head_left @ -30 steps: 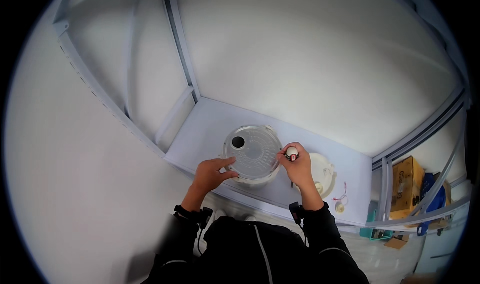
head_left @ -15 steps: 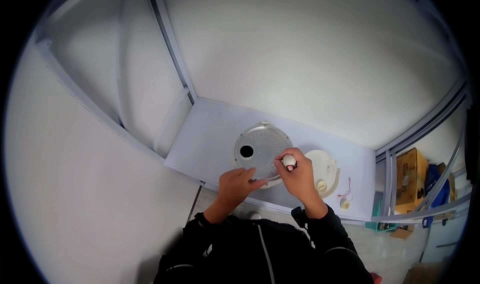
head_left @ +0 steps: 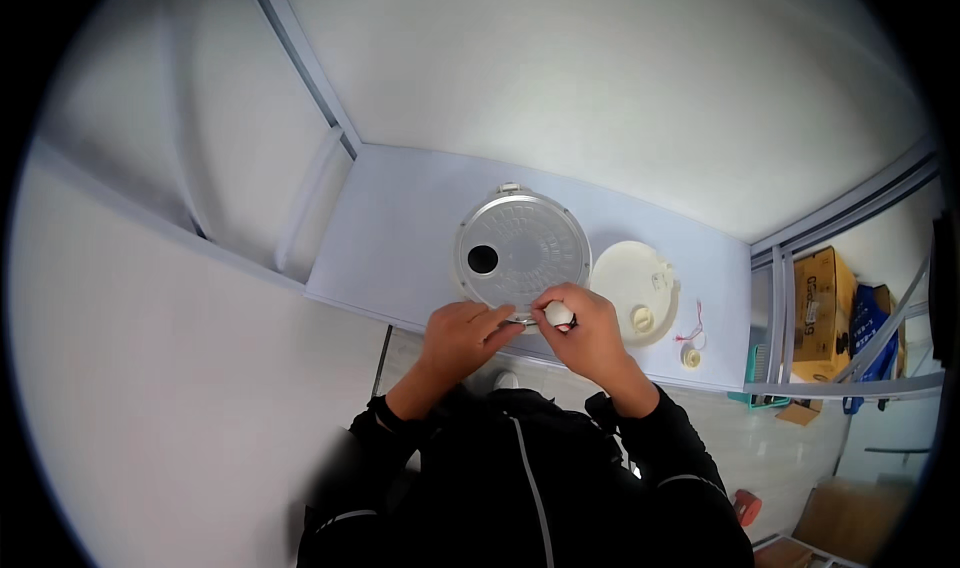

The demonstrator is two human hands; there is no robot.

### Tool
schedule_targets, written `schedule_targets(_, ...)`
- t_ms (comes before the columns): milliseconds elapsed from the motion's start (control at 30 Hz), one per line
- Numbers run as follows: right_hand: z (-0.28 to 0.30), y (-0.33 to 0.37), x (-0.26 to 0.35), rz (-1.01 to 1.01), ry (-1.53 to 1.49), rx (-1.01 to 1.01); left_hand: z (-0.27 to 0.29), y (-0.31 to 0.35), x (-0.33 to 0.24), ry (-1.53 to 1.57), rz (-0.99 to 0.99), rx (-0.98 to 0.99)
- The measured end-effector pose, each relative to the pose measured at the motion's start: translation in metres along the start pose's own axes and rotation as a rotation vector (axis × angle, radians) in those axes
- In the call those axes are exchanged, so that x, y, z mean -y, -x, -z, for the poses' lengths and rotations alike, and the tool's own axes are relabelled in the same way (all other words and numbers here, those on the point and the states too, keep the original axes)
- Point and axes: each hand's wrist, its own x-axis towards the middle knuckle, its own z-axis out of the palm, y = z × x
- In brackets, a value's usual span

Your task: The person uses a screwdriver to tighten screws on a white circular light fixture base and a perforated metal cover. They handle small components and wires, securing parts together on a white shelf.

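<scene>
A round rice cooker lid with a silver inner plate and a dark round hole lies on the white table. My left hand is at its near edge, thumb and forefinger gripping the rim. My right hand is closed around a tool that looks like a screwdriver, with a white, rounded handle end and a bit of red. It stands over the near rim, close to the left fingertips; its tip is hidden by my fingers.
Right of the lid lies a cream round cover with a small round cap on it. Beyond it are a pink-red wire and a small cream round part. The table has metal frame posts; cardboard boxes stand at right.
The view has shifted, so the table sits higher. My right hand and the tool have moved left along the lid's near rim, closer to my left fingertips.
</scene>
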Motion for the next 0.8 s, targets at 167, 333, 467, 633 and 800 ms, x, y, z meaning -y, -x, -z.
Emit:
schedule_targets(167,-0.014,0.012,-0.007,0.258,0.155,-0.040,0.003,0.003,0.003,0.076,0.071,0.047)
schedule_targets(333,-0.032,0.021,-0.006,0.258,0.260,-0.116,0.011,-0.002,0.004,0.135,0.078,0.091)
schedule_targets(467,-0.041,0.027,-0.006,0.238,0.269,-0.164,0.011,-0.002,0.009,0.204,0.069,0.117)
schedule_targets(633,-0.052,0.033,-0.005,0.203,0.247,-0.244,0.019,-0.007,0.010,0.274,0.135,0.252)
schedule_targets(800,-0.057,0.036,0.001,0.133,0.257,-0.285,0.022,-0.009,0.014,0.256,0.109,0.290)
